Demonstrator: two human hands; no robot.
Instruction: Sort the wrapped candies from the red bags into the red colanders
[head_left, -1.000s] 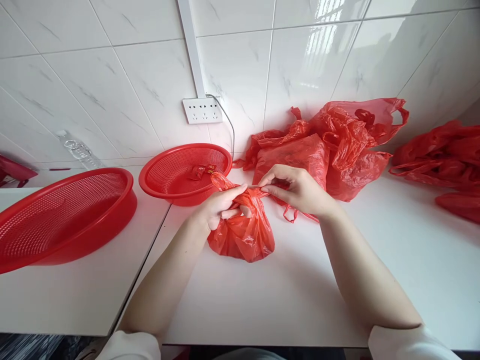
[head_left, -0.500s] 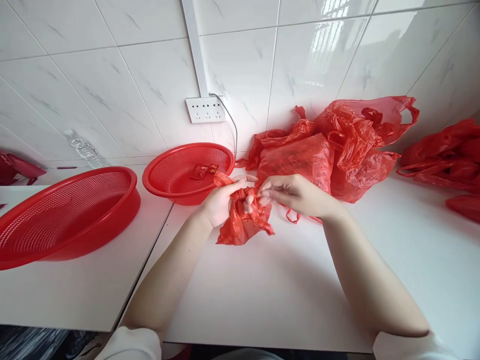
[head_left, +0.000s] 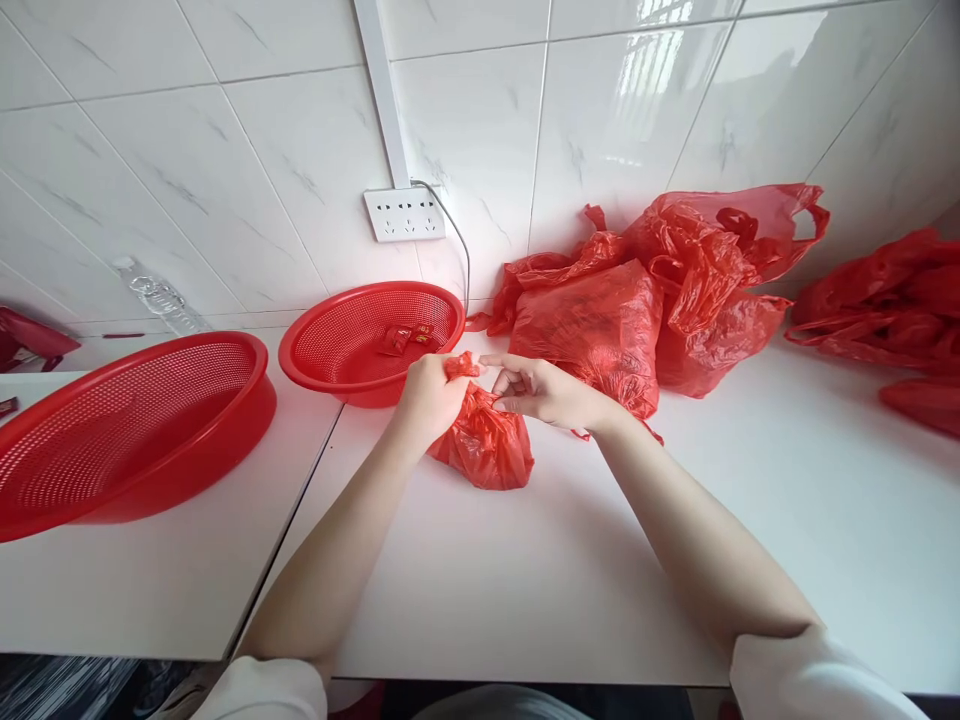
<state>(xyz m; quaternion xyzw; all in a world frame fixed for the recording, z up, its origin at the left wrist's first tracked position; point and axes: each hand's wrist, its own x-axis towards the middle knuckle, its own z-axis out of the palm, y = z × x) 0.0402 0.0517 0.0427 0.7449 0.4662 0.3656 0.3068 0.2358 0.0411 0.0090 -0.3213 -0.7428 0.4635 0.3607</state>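
Note:
A small red plastic bag (head_left: 487, 445) hangs low over the white table in the middle, its body rounded and its neck gathered. My left hand (head_left: 436, 395) is closed round the bag's top, with a crumpled end sticking out above the fist. My right hand (head_left: 536, 388) is at the right side of the neck, fingers curled, with thumb and fingertips pinching the plastic near the gathers. What is inside the bag cannot be made out.
A small red basket (head_left: 360, 385) with small red packets (head_left: 397, 339) stands behind my left hand. A large red basket (head_left: 172, 490) is at left. Filled red bags (head_left: 585, 315) lie at right by the wall. A clear bottle (head_left: 159, 297) and a power strip (head_left: 405, 215) are behind.
My left hand has turned and closed round the bag's neck. The loose, spread plastic is now gathered and the bag's body hangs rounder. My right hand has shifted slightly left.

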